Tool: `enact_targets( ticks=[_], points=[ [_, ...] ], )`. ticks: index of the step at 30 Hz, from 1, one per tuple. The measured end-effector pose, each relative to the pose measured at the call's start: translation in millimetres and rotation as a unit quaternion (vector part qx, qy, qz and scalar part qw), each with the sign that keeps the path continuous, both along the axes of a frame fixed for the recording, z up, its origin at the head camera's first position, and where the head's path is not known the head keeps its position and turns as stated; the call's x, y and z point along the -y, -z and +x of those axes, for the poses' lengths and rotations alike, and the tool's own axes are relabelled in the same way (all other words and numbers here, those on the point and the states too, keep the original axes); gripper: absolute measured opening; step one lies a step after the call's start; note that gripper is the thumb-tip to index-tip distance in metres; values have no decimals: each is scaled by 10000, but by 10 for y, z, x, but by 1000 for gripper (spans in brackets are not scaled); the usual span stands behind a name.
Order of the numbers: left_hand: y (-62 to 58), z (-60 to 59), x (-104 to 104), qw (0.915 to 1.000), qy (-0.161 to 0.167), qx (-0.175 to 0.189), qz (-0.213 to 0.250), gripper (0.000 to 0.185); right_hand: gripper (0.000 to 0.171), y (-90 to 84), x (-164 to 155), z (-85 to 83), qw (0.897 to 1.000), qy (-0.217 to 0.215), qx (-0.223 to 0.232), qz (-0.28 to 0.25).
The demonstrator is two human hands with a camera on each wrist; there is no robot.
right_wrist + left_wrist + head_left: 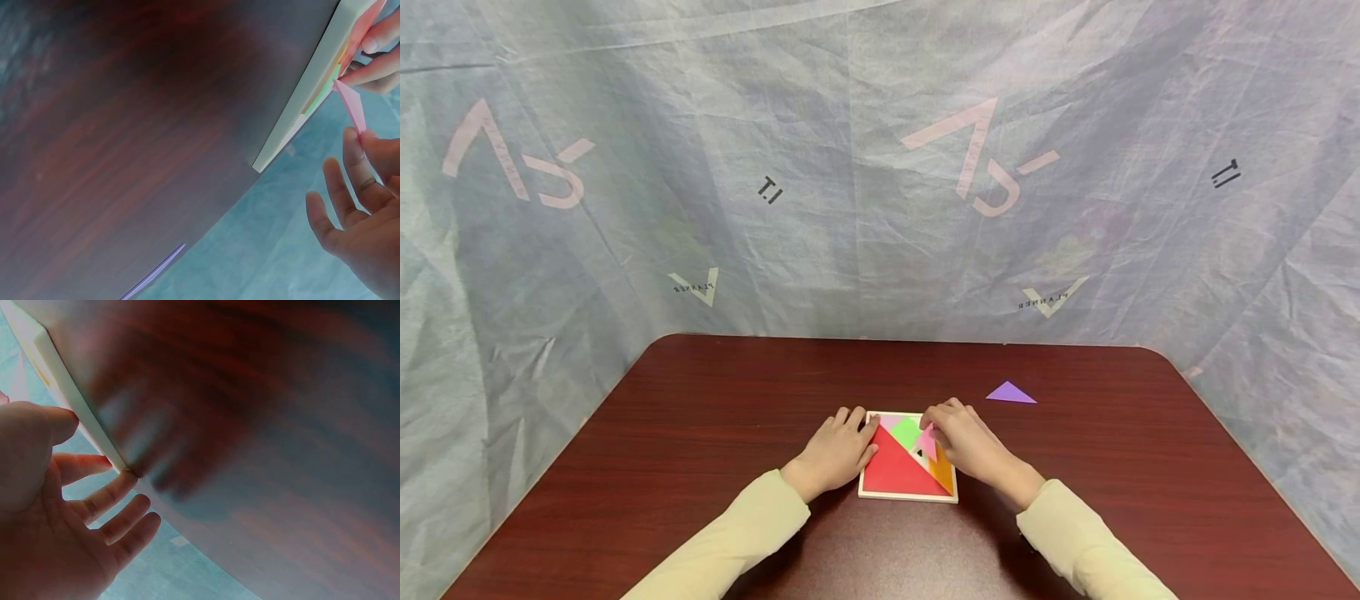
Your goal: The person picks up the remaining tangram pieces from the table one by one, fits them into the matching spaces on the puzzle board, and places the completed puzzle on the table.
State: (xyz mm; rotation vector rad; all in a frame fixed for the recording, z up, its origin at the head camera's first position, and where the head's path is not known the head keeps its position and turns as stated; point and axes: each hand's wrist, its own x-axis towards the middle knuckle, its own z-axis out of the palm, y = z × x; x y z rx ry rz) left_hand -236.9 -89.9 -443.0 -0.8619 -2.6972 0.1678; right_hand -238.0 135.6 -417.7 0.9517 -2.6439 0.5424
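A square white puzzle tray (907, 497) lies on the dark wooden table, holding a red triangle (891, 471), a green piece (906, 432) and an orange piece (943, 473). My right hand (964, 440) pinches a pink triangle piece (927, 442) tilted over the tray's right half; in the right wrist view the pink piece (351, 104) hangs from my fingertips (355, 147) by the tray edge (300, 100). My left hand (838, 450) rests with straight fingers against the tray's left side, the fingers (106, 494) touching the tray's white edge (69, 394).
A loose purple triangle (1011, 393) lies flat on the table to the right and farther back; its edge (153, 272) shows in the right wrist view. A grey-blue printed cloth hangs behind the table's rounded far edge (895, 339).
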Motion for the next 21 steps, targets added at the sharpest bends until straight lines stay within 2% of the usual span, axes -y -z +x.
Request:
enact_targets(
  ticks=[13, 21],
  points=[
    [0, 2, 0, 10000, -31, 38, -25, 41, 16, 41, 46, 7, 9997, -226, 31, -5],
    [-1, 4, 2, 10000, -16, 2, -28, 41, 13, 45, 76, 25, 9998, -194, 52, 19]
  ],
)
